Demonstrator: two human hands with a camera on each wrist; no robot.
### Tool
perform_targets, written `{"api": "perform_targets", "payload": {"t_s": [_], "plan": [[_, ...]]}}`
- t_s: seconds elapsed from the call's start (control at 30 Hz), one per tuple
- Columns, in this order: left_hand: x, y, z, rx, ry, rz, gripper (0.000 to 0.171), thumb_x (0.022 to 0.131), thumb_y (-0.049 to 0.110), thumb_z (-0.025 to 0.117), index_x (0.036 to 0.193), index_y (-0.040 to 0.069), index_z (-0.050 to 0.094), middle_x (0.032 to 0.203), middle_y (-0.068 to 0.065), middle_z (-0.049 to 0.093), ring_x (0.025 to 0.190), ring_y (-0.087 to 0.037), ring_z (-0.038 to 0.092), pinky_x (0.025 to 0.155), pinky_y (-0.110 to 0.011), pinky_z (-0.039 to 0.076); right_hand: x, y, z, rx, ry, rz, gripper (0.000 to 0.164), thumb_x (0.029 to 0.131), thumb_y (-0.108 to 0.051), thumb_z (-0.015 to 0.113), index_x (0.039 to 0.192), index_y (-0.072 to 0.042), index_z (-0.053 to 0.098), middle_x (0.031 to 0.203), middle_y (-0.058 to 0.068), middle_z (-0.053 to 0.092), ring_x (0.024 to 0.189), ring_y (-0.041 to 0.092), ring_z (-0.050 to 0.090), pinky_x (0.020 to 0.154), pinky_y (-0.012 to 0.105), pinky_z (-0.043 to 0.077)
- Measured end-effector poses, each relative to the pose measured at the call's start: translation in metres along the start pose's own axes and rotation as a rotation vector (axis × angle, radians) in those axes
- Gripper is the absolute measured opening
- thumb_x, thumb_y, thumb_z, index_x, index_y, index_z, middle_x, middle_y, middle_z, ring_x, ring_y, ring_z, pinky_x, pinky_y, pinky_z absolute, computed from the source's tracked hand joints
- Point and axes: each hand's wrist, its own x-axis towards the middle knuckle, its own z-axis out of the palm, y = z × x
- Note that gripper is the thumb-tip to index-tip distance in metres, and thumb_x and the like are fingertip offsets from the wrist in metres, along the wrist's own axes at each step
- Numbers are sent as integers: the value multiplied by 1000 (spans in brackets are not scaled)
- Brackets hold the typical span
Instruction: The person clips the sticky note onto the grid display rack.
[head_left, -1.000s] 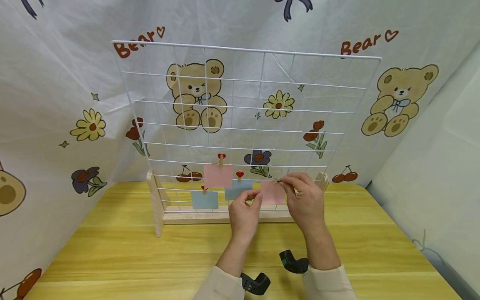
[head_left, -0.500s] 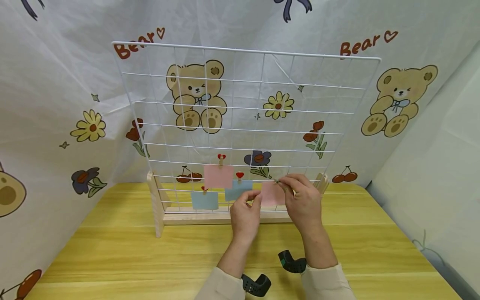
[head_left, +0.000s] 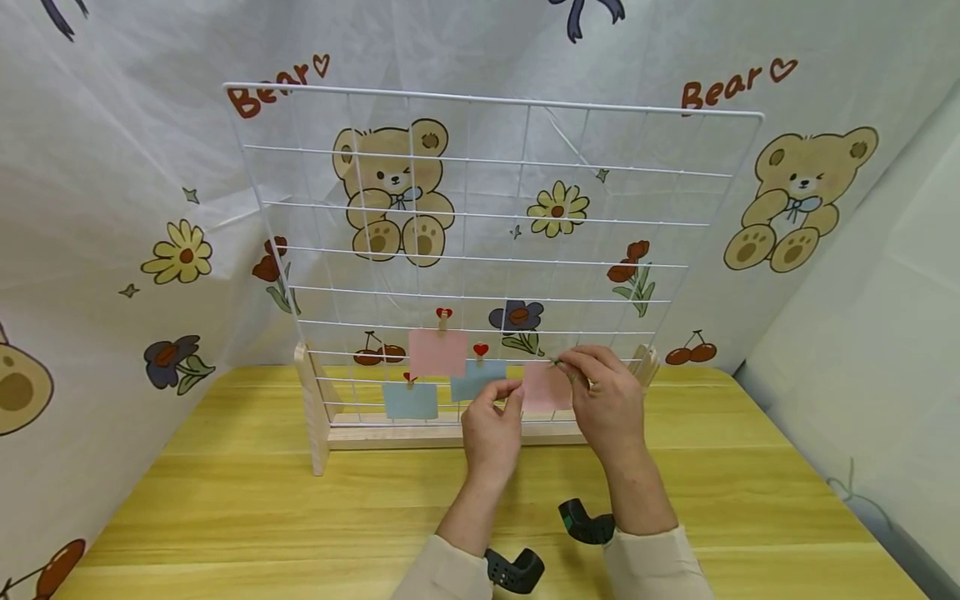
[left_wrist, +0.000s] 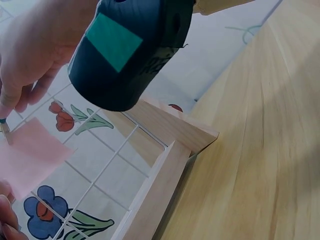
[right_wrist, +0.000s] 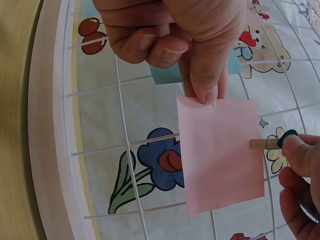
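A pink paper card (head_left: 546,387) lies against the lower right part of the white wire grid (head_left: 495,158). My left hand (head_left: 491,429) pinches the card's left edge between thumb and finger. At the card's top edge, my right hand (head_left: 609,404) pinches a small wooden clothespin (right_wrist: 264,143) with a dark green top. The clothespin's tip overlaps the card in the right wrist view. From the left wrist view, the same pink card (left_wrist: 35,155) shows between the fingers of both hands. Whether the clothespin grips the wire is hard to tell.
Left of my hands hang another pink card (head_left: 437,353) and two blue cards (head_left: 410,402), each under a red-heart clothespin. A wooden base (head_left: 397,437) supports the grid on the yellow wood-grain table (head_left: 247,517). A bear-print cloth (head_left: 660,192) hangs behind.
Both hands keep their pinches on the card and clothespin. My right hand has shifted very slightly left, and my left hand very slightly right. The hung cards have stayed in place.
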Motion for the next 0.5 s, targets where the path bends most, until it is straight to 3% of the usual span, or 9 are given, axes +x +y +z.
{"api": "perform_targets", "payload": {"t_s": [0.5], "plan": [[0, -2, 2, -40, -11, -19, 8, 94, 16, 73, 100, 15, 78, 99, -4, 77, 54, -4, 48, 48, -21, 40, 1, 1, 0, 9, -8, -6, 8, 86, -5, 79, 94, -4, 80, 95, 10, 74, 89, 28, 74, 75, 41, 61]]}}
